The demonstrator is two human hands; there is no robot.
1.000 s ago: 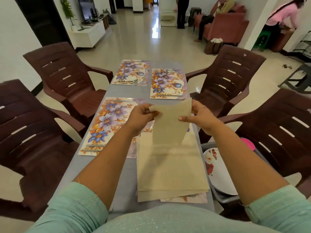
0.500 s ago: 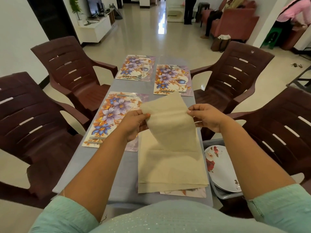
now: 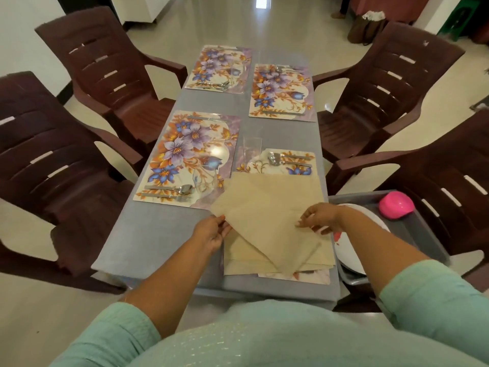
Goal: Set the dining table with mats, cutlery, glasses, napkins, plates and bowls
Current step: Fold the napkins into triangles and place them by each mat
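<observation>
Now both hands pinch one beige cloth napkin point(image 3: 267, 221): left hand point(image 3: 211, 233) at its left corner, right hand point(image 3: 321, 217) at its right edge. It hangs skewed, diamond-like, over the beige napkin stack point(image 3: 238, 256).

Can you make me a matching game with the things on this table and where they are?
Things:
1. beige napkin
2. pink bowl
3. clear glass
4. spoon and fork

Places:
A. in the grey tray beside the table
B. on the near edge of the left floral mat
C. held by both hands over the napkin stack
D. standing between the two nearer mats

Pairs: 1-C, 2-A, 3-D, 4-B
</observation>
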